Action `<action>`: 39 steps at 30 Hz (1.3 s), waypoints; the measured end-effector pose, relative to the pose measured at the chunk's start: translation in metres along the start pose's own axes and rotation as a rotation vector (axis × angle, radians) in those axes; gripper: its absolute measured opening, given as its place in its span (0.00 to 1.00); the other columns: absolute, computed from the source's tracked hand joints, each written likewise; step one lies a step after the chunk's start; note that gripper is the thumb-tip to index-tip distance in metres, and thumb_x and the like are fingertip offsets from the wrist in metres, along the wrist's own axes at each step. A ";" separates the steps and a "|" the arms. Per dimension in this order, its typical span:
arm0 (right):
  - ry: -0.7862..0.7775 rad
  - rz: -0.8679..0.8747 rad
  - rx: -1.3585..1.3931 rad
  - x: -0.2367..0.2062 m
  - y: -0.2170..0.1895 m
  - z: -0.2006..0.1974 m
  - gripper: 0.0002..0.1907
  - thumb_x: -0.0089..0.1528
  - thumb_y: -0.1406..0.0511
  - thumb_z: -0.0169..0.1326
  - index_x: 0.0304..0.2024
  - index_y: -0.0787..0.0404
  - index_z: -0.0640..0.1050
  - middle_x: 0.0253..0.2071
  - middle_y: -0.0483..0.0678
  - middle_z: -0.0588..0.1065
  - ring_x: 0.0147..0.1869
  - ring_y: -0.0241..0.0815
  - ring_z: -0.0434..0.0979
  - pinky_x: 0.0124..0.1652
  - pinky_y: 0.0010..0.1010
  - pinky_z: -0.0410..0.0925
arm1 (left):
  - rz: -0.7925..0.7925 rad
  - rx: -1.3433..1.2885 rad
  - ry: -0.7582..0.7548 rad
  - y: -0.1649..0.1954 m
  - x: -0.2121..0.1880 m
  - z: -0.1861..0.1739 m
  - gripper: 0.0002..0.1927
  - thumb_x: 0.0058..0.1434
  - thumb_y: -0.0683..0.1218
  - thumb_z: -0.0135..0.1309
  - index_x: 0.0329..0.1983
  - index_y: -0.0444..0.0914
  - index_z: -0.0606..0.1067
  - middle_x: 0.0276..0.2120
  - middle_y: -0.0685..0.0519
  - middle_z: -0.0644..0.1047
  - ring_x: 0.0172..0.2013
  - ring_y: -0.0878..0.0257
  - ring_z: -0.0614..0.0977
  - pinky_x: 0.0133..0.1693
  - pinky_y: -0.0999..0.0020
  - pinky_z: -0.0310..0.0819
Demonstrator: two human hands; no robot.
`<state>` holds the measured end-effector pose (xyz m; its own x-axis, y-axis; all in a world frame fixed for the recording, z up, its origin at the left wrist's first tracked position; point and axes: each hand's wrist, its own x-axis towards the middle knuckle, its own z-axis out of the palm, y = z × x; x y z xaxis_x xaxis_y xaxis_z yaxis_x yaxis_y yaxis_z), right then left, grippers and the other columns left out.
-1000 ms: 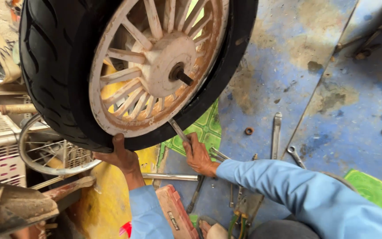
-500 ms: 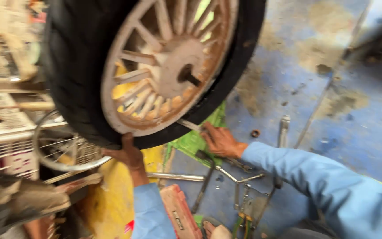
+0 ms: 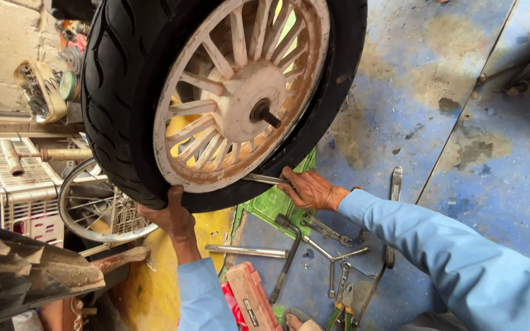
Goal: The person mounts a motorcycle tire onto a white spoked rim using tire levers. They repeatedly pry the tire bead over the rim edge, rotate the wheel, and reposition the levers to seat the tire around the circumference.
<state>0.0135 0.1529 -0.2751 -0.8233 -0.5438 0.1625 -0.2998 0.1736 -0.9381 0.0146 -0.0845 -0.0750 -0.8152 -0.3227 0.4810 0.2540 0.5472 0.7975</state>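
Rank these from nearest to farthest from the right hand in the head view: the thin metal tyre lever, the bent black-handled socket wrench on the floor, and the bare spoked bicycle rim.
1. Thin metal tyre lever: in the right hand, its tip at the wheel's rim.
2. Bent black-handled socket wrench: on the floor just below that hand.
3. Bare spoked bicycle rim: far left, beyond the left hand.

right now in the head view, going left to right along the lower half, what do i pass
bare spoked rim → left hand under the tyre → flat metal tool → right hand holding it → flat wrench on the blue floor
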 end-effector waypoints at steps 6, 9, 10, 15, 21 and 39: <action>0.000 -0.040 -0.042 0.004 0.004 -0.004 0.17 0.70 0.55 0.48 0.45 0.63 0.66 0.15 0.57 0.69 0.19 0.62 0.71 0.22 0.49 0.64 | 0.006 0.018 -0.016 0.005 0.002 0.000 0.19 0.57 0.43 0.66 0.47 0.26 0.77 0.40 0.54 0.80 0.39 0.65 0.79 0.45 0.68 0.72; -0.020 -0.045 -0.011 0.003 0.006 -0.003 0.17 0.70 0.55 0.46 0.45 0.63 0.66 0.16 0.56 0.69 0.19 0.61 0.72 0.22 0.49 0.64 | -0.006 -0.025 -0.016 0.006 0.003 0.000 0.20 0.56 0.44 0.67 0.47 0.27 0.77 0.41 0.55 0.80 0.40 0.66 0.79 0.46 0.69 0.72; -0.024 -0.041 -0.029 0.002 0.006 -0.002 0.18 0.70 0.54 0.47 0.45 0.63 0.66 0.16 0.57 0.69 0.19 0.61 0.72 0.22 0.49 0.64 | -0.004 -0.032 -0.020 0.005 0.003 -0.001 0.20 0.56 0.45 0.67 0.46 0.28 0.77 0.40 0.56 0.80 0.39 0.67 0.79 0.46 0.69 0.72; 0.007 -0.095 -0.086 0.004 0.004 -0.006 0.17 0.71 0.54 0.45 0.46 0.62 0.67 0.18 0.56 0.71 0.22 0.61 0.73 0.24 0.49 0.65 | 0.025 0.163 -0.048 0.002 0.006 -0.006 0.19 0.59 0.50 0.68 0.38 0.29 0.78 0.30 0.58 0.78 0.30 0.68 0.76 0.39 0.69 0.70; -0.247 -0.176 -0.401 0.029 0.010 -0.045 0.19 0.72 0.49 0.40 0.42 0.57 0.67 0.24 0.54 0.73 0.23 0.60 0.75 0.26 0.50 0.67 | 0.032 0.216 -0.064 0.010 0.012 -0.009 0.20 0.60 0.51 0.69 0.34 0.30 0.76 0.28 0.59 0.75 0.30 0.67 0.72 0.38 0.67 0.67; -0.308 -0.167 -0.880 0.031 -0.018 -0.153 0.09 0.70 0.64 0.42 0.47 0.58 0.72 0.37 0.50 0.74 0.31 0.45 0.78 0.26 0.36 0.69 | 0.110 0.304 -0.165 0.067 0.041 0.002 0.29 0.61 0.55 0.74 0.50 0.27 0.77 0.41 0.52 0.81 0.40 0.62 0.82 0.47 0.67 0.76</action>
<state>-0.0807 0.2585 -0.2059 -0.6114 -0.7884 0.0677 -0.7614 0.5629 -0.3217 -0.0028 -0.0597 -0.0023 -0.8709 -0.1340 0.4728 0.1984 0.7843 0.5878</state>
